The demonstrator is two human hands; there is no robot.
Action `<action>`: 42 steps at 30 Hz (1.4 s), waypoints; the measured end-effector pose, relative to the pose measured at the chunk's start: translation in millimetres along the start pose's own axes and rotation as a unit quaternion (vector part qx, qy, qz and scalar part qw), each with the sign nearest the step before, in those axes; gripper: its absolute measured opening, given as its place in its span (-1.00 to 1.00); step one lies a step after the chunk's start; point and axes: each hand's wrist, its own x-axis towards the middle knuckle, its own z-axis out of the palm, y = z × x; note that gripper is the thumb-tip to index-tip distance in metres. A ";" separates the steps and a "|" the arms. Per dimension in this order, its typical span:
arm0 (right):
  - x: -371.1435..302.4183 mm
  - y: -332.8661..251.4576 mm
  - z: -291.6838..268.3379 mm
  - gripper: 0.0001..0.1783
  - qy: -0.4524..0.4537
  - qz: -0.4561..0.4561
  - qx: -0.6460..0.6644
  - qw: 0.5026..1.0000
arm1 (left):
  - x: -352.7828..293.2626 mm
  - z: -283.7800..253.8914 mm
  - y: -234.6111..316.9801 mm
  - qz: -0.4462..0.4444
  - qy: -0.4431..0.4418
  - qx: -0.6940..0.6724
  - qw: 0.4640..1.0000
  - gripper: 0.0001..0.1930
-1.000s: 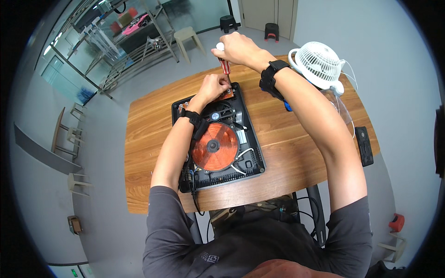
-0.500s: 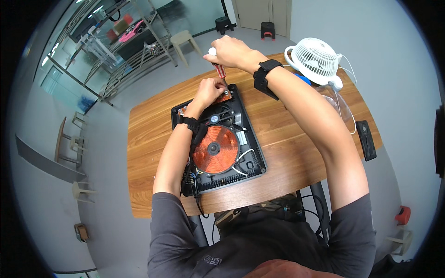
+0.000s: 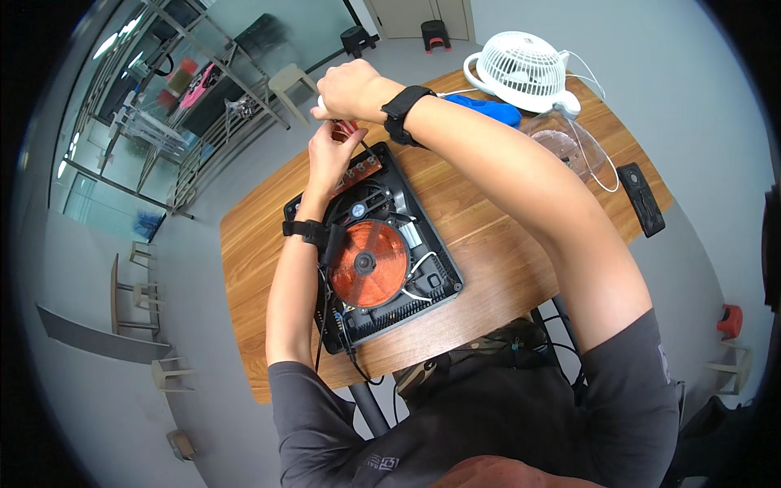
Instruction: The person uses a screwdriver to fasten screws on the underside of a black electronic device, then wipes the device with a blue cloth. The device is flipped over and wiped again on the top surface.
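An opened induction cooker point(image 3: 443, 256) lies on the table, its copper coil point(image 3: 358, 281) bare in the black housing. Across its far end runs a brown circuit board point(image 3: 364, 169) with several round metal spots. Over that end, my right hand point(image 3: 351, 88) is closed on the top of a screwdriver point(image 3: 347, 128) with a red-and-white striped handle. The shaft slants down toward the board's far corner; whether the tip touches a screw I cannot tell. My left hand point(image 3: 329, 159) has its thumb and fingers round the lower part of the handle.
A white fan point(image 3: 521, 71) stands at the table's far right, with a blue object point(image 3: 486, 110) and a clear plastic bowl-like cover point(image 3: 565, 146) beside it. A black oblong device point(image 3: 641, 199) lies at the right edge. The cooker's black cord point(image 3: 351, 354) hangs over the near edge.
My left hand has moved up from the circuit board to the screwdriver's handle. My right hand stays on the handle's top. The whole view has shifted and turned slightly.
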 end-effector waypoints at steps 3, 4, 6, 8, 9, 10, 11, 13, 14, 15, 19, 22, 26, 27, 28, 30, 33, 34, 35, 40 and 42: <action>3.5 -6.0 -2.1 -0.48 -0.054 0.011 -0.003 0.998 | -1.9 0.4 -2.7 -0.009 0.017 -0.006 1.000 -0.60; 3.3 -2.8 -1.8 -0.52 -0.047 -0.005 0.000 0.999 | 0.7 -0.7 0.2 -0.021 0.001 0.005 1.000 -0.61; 3.3 3.3 0.9 -0.58 -0.037 -0.043 0.009 0.998 | 4.5 -4.2 3.9 -0.052 -0.031 0.029 0.998 -0.63; 10.2 4.1 1.2 -0.63 -0.057 -0.076 0.010 0.995 | 5.5 -4.1 -1.2 -0.036 -0.038 0.013 0.999 -0.61; 12.7 6.6 2.3 -0.65 -0.067 -0.089 0.010 0.994 | 5.5 -2.6 0.0 -0.026 -0.043 0.003 0.999 -0.61; 15.0 6.3 4.9 -0.71 -0.094 -0.066 0.016 0.993 | 6.0 -2.5 4.8 -0.007 -0.048 -0.006 0.999 -0.61; 16.3 6.1 7.9 -0.73 -0.098 -0.063 0.012 0.993 | 5.9 0.3 3.5 -0.007 -0.044 -0.015 0.999 -0.60; 16.6 3.5 4.6 -0.76 -0.104 -0.058 0.004 0.993 | 8.7 2.0 4.5 -0.004 -0.033 -0.032 0.999 -0.60; 16.7 3.4 2.2 -0.76 -0.115 -0.052 0.010 0.992 | 9.3 2.0 5.3 -0.014 -0.027 -0.026 0.999 -0.60; 15.0 3.6 2.3 -0.79 -0.105 -0.066 0.009 0.992 | 8.5 -0.3 11.3 -0.025 -0.022 -0.021 0.999 -0.60; 9.5 -2.6 -12.0 -0.66 -0.145 -0.082 -0.025 0.986 | 8.1 -2.0 10.1 -0.038 -0.007 -0.002 0.999 -0.59; 3.5 -5.0 -14.1 -0.68 -0.111 -0.039 -0.002 0.993 | 6.8 -5.7 12.9 -0.064 -0.044 0.045 0.996 -0.57; 19.1 5.6 1.8 -0.72 -0.167 -0.058 0.046 0.983 | 9.5 1.3 3.7 -0.009 -0.031 0.005 0.999 -0.57; 16.7 2.3 2.0 -0.76 -0.123 -0.049 0.041 0.990 | 11.4 -0.7 2.6 -0.021 -0.032 0.005 0.999 -0.57; 15.7 -1.1 1.0 -0.75 -0.113 -0.060 0.029 0.991 | 11.8 -4.0 1.0 -0.033 -0.034 0.004 0.999 -0.56; 10.1 -7.2 -1.0 -0.74 -0.069 -0.066 0.011 0.995 | 6.7 -9.5 8.7 -0.031 -0.015 0.011 0.999 -0.55; 5.2 -10.2 -12.7 -0.68 -0.095 -0.044 0.011 0.994 | 1.5 -9.0 15.7 -0.042 0.004 -0.015 0.999 -0.56; 6.2 -10.0 -19.2 -0.64 -0.152 -0.042 -0.003 0.987 | 2.9 -9.0 13.5 -0.054 -0.005 0.000 0.999 -0.59; 6.9 -9.5 -25.7 -0.56 -0.209 -0.040 -0.017 0.977 | 5.2 -8.9 11.4 -0.055 -0.013 -0.005 0.998 -0.60; 8.7 0.9 -16.7 -0.46 -0.206 -0.049 -0.014 0.977 | 6.7 -4.4 8.8 -0.047 -0.022 -0.017 0.999 -0.65; 10.4 -0.5 -11.0 -0.61 -0.165 -0.045 -0.018 0.985 | 6.9 -3.4 5.9 -0.037 -0.022 -0.051 0.998 -0.66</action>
